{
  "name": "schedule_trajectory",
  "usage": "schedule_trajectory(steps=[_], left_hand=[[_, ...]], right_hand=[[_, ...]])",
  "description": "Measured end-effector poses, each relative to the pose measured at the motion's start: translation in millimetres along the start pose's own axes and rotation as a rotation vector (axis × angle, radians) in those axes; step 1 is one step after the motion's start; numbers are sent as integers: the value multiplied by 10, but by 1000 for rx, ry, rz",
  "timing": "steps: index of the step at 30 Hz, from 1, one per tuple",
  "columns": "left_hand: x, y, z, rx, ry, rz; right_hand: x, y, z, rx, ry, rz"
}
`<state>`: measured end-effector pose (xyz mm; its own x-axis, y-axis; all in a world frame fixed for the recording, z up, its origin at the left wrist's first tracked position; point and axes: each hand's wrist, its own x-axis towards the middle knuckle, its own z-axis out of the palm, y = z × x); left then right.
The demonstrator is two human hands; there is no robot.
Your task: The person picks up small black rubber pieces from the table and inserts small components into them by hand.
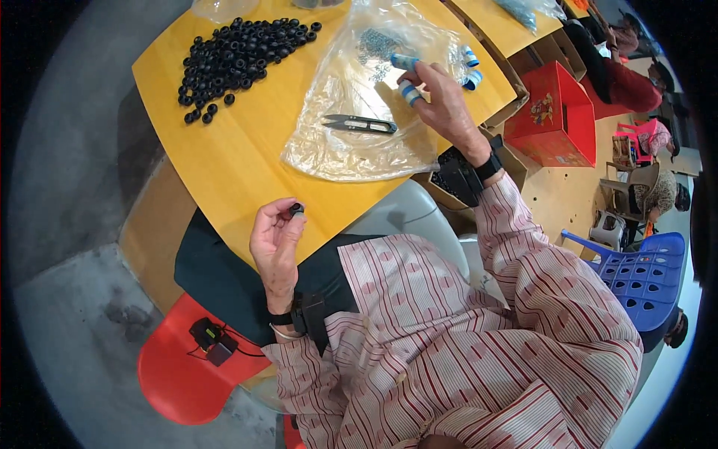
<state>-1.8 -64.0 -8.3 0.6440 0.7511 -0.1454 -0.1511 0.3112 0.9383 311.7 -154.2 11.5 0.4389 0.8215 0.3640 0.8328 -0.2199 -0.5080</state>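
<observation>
Left hand [275, 247], centre left of the frame: thumb and fingers pinch one black piece [297, 209], held just off the near edge of the yellow table [224, 165]. Right hand [447, 105], upper centre: blue-and-white wraps [410, 93] cover two digits, whose tips stand apart over the clear plastic bag [321, 153], near small shiny parts [378, 46]. Whether anything clings to those tips cannot be told. Loose black pieces [232, 63] lie heaped at upper left.

Assessment: a firm, light pinch, leaving the black piece's opening uncovered, appears advisable; holding it above the tabletop would guard against a drop. Small parts are best taken singly, with the slippery bag kept flat. The snips [360, 124] (resting on the bag below the right hand) warrant clearance from the wrist.
</observation>
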Motion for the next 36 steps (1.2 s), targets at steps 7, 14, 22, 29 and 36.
schedule_trajectory(steps=[7, 14, 22, 29, 36], left_hand=[[3, -9, -7, 8, 24, -25], [7, -21, -4, 1, 26, -24], [9, -17, -2, -1, 38, -30], [0, -21, -2, -6, 52, -31], [9, -30, -13, -19, 65, -22]], right_hand=[[85, 57, 96, -54, -72, -58], [220, -28, 77, -174, -164, -32], [353, -28, 123, -285, -260, -33], [338, -8, 213, -314, -239, -71], [204, 51, 86, -13, -261, -88]])
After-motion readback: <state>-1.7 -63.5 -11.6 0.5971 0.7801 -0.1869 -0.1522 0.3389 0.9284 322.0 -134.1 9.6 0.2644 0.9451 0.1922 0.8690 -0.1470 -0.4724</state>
